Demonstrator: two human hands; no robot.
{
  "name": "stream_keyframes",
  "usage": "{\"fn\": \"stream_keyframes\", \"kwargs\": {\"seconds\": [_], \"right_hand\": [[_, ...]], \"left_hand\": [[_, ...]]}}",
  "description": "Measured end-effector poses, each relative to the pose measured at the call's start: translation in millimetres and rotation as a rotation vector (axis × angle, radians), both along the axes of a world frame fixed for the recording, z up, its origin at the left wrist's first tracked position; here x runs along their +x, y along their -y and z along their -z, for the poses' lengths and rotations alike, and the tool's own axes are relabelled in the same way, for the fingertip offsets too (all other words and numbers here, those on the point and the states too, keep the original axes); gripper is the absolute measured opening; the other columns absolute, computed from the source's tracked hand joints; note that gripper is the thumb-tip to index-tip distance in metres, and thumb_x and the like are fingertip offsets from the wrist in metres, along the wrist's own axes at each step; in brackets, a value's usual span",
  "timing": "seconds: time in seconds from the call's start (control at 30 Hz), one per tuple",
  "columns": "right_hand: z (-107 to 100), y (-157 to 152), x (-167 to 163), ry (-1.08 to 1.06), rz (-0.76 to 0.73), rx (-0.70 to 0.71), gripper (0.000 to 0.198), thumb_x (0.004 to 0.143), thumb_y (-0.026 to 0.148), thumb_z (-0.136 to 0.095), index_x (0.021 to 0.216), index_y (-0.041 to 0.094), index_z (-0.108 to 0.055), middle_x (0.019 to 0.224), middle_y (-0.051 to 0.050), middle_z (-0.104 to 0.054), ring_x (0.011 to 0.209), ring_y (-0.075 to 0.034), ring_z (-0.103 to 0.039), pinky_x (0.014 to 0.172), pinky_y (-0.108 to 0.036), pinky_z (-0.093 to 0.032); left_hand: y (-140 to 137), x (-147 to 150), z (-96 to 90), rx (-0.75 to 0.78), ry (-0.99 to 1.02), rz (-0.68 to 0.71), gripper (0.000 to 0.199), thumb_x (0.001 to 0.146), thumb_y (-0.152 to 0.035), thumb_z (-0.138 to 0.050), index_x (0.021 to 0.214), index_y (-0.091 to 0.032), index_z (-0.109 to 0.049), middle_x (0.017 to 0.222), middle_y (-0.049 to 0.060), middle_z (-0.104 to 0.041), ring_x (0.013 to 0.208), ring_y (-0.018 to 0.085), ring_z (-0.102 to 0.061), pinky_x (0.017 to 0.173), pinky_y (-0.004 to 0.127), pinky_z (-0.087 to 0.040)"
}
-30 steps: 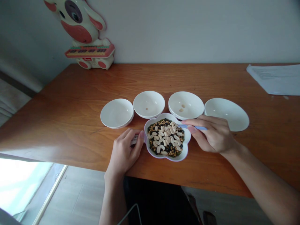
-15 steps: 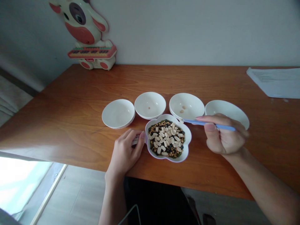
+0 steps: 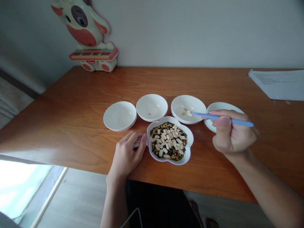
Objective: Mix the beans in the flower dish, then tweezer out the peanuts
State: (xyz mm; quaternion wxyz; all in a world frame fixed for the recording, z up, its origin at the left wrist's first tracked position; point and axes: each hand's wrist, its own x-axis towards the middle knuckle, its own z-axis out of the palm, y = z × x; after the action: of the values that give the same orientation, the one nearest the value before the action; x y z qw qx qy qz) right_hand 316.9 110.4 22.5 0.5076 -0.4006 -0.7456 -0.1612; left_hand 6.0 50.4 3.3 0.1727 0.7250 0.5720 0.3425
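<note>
My left hand [image 3: 128,155] is closed on the short handle of a flower-shaped bowl [image 3: 188,152] with a lilac rim. Pale peanut halves [image 3: 169,136] lie in it over a mix of dark and yellow beans or seeds. Between the fingers of my right hand [image 3: 234,131] are slim blue tweezers [image 3: 199,114], pointing left. A peanut piece [image 3: 189,113] is at their tip, over the inside of a white bowl [image 3: 175,109], beside a few brownish spots or pieces on its bottom.
Two more white bowls [image 3: 120,115] [image 3: 152,106] stand to the left in the row. Another white bowl [image 3: 223,106] at right is partly hidden by my right hand. A cow-shaped toy keyboard [image 3: 93,54] and papers [image 3: 280,84] sit at the back of the wooden table [image 3: 59,126].
My right hand has shifted slightly right and up. The tweezers' tip, with the peanut piece, has gone from the flower-shaped bowl's upper edge to over the white bowl. My left hand has stayed put.
</note>
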Motion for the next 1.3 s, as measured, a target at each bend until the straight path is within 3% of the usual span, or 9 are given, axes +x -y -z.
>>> {"fn": "stream_keyframes", "kwargs": {"seconds": [0.47,0.77,0.93,1.13,1.3], "right_hand": [[-0.2,-0.6,0.1,-0.017,0.021,-0.011,0.02,0.1,0.015,-0.056,0.109,0.02,-0.073,0.089,0.0,-0.08,0.081,-0.014,-0.077,0.075,-0.024,-0.06],[-2.9,-0.1,-0.3,-0.006,0.016,-0.007,0.018,0.1,0.016,-0.056,0.106,0.02,-0.073,0.088,-0.001,-0.08,0.075,-0.014,-0.075,0.069,-0.024,-0.057],[-2.4,-0.6,-0.4,0.006,-0.088,0.01,0.018,0.097,0.014,-0.057,0.108,0.02,-0.071,0.085,-0.001,-0.078,0.072,-0.013,-0.072,0.065,-0.025,-0.056],[-7.6,-1.6,-5.8,0.093,-0.302,-0.062,0.022,0.094,0.009,-0.058,0.108,0.022,-0.069,0.078,0.0,-0.075,0.055,-0.013,-0.062,0.049,-0.028,-0.049],[-8.5,-0.3,-9.7,0.149,-0.431,-0.105,0.02,0.092,0.007,-0.06,0.106,0.02,-0.067,0.08,-0.001,-0.077,0.059,-0.013,-0.066,0.052,-0.027,-0.052]], "left_hand": [[-0.1,0.7,-0.7,0.003,0.006,0.002,0.017,0.106,-0.027,-0.059,0.095,-0.02,-0.07,0.083,0.0,-0.07,0.074,0.013,-0.067,0.07,0.023,-0.048],[-0.8,1.5,-0.8,0.012,-0.007,-0.004,0.019,0.106,-0.028,-0.058,0.094,-0.02,-0.07,0.083,0.001,-0.071,0.074,0.015,-0.068,0.07,0.024,-0.048],[-0.2,1.0,-1.0,0.001,-0.002,-0.002,0.02,0.107,-0.028,-0.057,0.095,-0.02,-0.07,0.084,0.002,-0.071,0.075,0.015,-0.068,0.07,0.025,-0.049],[-0.3,1.1,-1.2,-0.001,-0.011,-0.008,0.021,0.107,-0.03,-0.057,0.096,-0.02,-0.071,0.084,0.003,-0.072,0.075,0.016,-0.068,0.071,0.025,-0.05],[0.3,1.5,-2.4,-0.004,-0.012,-0.009,0.02,0.107,-0.029,-0.057,0.095,-0.02,-0.07,0.083,0.003,-0.071,0.074,0.016,-0.068,0.07,0.026,-0.05]]}}
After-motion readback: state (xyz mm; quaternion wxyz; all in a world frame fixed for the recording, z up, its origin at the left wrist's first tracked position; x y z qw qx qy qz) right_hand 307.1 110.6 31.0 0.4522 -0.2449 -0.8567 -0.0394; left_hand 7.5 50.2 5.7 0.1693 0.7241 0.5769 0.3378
